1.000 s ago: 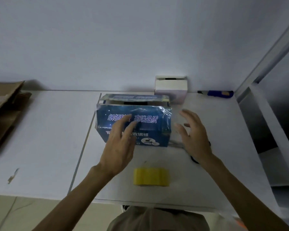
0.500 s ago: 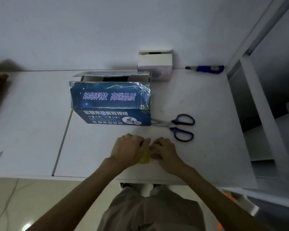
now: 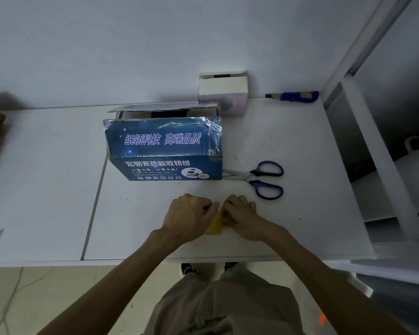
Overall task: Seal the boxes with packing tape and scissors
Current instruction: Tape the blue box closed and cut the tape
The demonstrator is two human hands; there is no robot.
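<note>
Both hands meet near the front edge of the white table [image 3: 300, 146], curled over a yellow roll of packing tape [image 3: 214, 226]. The left hand [image 3: 188, 215] closes over the roll's left side and the right hand [image 3: 242, 217] pinches at its right side; only a small yellow patch shows between them, so the roll's facing cannot be told. Just beyond the right hand lie the scissors [image 3: 259, 177], long axis left to right, blue handles to the right and blades pointing left, tips touching or hidden by the blue box [image 3: 165, 151]. That box stands with white print on its front, glossy film over it, top flaps open. Behind it sit a small white box [image 3: 224, 93] and a blue utility knife [image 3: 293, 96] at the wall.
</note>
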